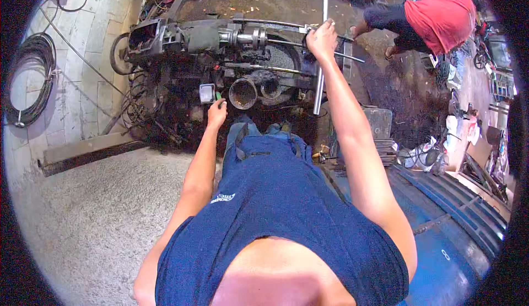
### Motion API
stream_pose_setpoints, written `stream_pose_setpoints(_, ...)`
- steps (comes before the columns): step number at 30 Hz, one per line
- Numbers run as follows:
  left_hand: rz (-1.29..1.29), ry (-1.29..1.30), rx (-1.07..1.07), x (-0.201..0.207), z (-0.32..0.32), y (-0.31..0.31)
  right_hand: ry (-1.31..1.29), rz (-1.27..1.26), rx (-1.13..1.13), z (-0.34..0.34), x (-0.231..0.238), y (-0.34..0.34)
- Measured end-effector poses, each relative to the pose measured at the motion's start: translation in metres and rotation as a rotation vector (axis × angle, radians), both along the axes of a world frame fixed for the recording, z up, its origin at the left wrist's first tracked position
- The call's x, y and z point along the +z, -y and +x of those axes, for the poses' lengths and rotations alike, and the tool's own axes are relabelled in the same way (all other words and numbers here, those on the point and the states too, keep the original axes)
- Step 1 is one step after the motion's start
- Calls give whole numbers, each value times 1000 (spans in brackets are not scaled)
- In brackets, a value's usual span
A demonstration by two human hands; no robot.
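In a cluttered workshop, a greasy machine (203, 39) stands before the person. The right hand (323, 41) wraps the middle of a metal bar (319, 88) lying across it; the left hand (217, 114) pinches a green handle (218, 95). Work seems under way; what remains cannot be told.

The machine (204, 40) is sooty black and grey. At its near edge are a whitish box (207, 93), a green piece (219, 95) and a rusty brown pipe mouth (243, 94). A silver bar (319, 85) crosses its right end. Right of the machine, a co-worker's shirt (441, 16) is solid red; left of it, an off-white wall (82, 25) bears grey grid lines. On its near side, a navy shirt (286, 179) carries small white print, and the floor (110, 212) is speckled pale grey.
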State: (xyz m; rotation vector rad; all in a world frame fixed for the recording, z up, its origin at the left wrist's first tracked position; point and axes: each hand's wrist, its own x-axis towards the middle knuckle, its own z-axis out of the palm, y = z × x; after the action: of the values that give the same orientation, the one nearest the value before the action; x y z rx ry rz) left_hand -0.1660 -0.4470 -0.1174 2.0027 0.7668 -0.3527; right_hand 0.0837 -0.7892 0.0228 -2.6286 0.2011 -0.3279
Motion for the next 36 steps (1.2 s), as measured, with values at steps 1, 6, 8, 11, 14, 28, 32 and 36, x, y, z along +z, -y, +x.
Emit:
stream_pose_setpoints(1,19,18,-2,0,0,-1,-14,-46,2,-1,0,-3)
stream_pose_setpoints(6,-54,41,51,-6,3,-2,-42,-5,25,3,-9,1)
stream_pose_setpoints(8,-63,40,45,-10,5,-2,-5,30,20,7,-15,4)
stream_pose_setpoints(11,-85,40,136,-14,7,-4,67,-6,-47,10,-24,5)
stream_pose_setpoints(14,-103,-25,99,-15,9,-10,55,-31,-22,13,-28,7)
stream_pose_setpoints(28,-79,-182,-91,23,29,-22,59,-23,-20,18,-28,5)
stream_pose_setpoints(32,-157,-165,-17,12,29,-21,-37,-17,-62,19,-27,5)
stream_pose_setpoints(36,-163,-159,22,2,28,-20,-58,-17,-52,20,-26,7)
